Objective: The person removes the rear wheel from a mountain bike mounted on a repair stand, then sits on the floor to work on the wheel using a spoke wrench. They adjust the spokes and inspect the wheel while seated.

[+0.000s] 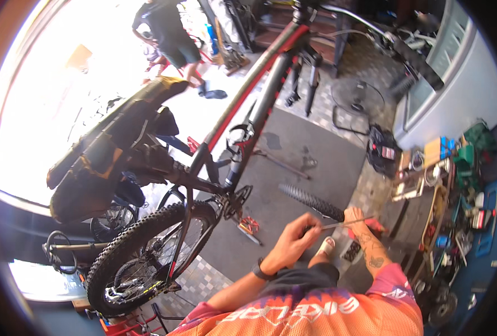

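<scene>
My left hand (293,241), with a dark band at the wrist, is closed with its fingers curled, and slightly blurred. From its fingertips a thin metal rod (336,225) runs right, crossing in front of my other wrist. My right hand (353,215) is closed too; what lies inside it is hidden. Right beside it ends a knobby bicycle tyre (310,200), seen edge-on, the rest of it hidden by hands and body. Ahead hangs a mountain bike (248,115), tilted, with a rear wheel (106,269) and no wheel in its fork (311,84).
A padded clamp-like stand part (114,145) is by the bike's saddle end. Grey matting (327,151) covers the floor. Right are a black bag (381,150), a fan (357,98) and a tool-laden bench (444,185). Another person (170,39) stands far left.
</scene>
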Demonstrator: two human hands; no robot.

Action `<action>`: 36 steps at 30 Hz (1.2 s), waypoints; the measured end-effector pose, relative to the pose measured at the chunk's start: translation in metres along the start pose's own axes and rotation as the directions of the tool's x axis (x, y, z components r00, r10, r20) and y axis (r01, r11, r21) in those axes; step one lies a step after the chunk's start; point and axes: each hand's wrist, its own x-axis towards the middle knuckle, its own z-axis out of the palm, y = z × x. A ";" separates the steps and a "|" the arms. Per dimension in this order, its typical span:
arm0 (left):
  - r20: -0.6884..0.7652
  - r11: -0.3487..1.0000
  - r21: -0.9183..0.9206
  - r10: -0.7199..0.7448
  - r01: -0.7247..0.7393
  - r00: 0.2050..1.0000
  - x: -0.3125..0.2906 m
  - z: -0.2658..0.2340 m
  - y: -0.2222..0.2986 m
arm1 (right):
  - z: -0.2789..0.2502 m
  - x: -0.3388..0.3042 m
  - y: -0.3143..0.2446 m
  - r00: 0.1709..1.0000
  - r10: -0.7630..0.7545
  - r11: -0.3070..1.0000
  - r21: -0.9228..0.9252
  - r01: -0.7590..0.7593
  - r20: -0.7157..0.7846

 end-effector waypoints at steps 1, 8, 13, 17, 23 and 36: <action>-0.054 0.998 0.057 0.016 -0.013 0.998 -0.006 -0.007 -0.018 | -0.006 0.014 0.003 0.999 -0.042 0.998 -0.046 0.042 0.005; -0.383 0.999 0.035 -0.005 0.020 0.924 0.010 -0.045 -0.078 | -0.010 0.121 0.043 0.953 -0.273 0.918 -0.329 0.219 -0.128; -0.393 0.981 -0.012 0.174 -0.194 0.903 0.070 -0.056 -0.061 | 0.006 0.162 0.067 0.889 -0.382 0.866 -0.433 0.249 -0.252; -0.376 0.962 0.051 0.266 -0.266 0.888 0.117 -0.065 -0.040 | 0.001 0.170 0.079 0.881 -0.323 0.862 -0.491 0.125 -0.344; -0.258 0.879 0.050 0.470 -0.475 0.844 0.177 -0.092 -0.060 | -0.006 0.199 0.119 0.915 -0.104 0.941 -0.335 -0.036 -0.390; -0.214 0.838 0.342 0.509 -0.425 0.834 0.352 -0.192 -0.385 | -0.005 0.240 0.174 0.524 -0.140 0.880 0.137 0.454 -0.840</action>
